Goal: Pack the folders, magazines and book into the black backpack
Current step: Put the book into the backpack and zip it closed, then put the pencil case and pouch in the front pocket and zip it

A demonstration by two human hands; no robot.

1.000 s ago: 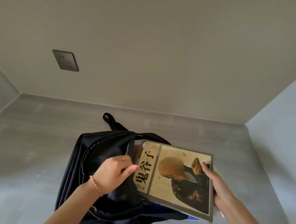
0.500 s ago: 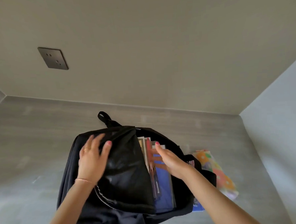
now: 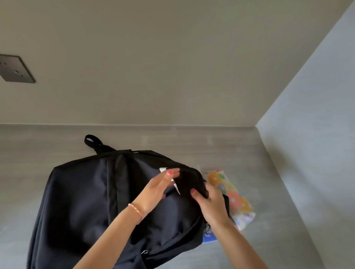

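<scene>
The black backpack lay flat on the grey table, its front panel facing up and its carry loop at the far end. Your left hand rested on that panel with fingers straight and loosely spread. Your right hand gripped a fold of fabric at the bag's right edge. Just right of the bag lay a flower-patterned magazine, partly tucked under it.

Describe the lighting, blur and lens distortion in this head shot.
Head view: soft, even light, no glare; the backpack is so dark its folds barely show; the left hand and right hand are slightly motion-smeared; the wide lens tilts the wall corner.
</scene>
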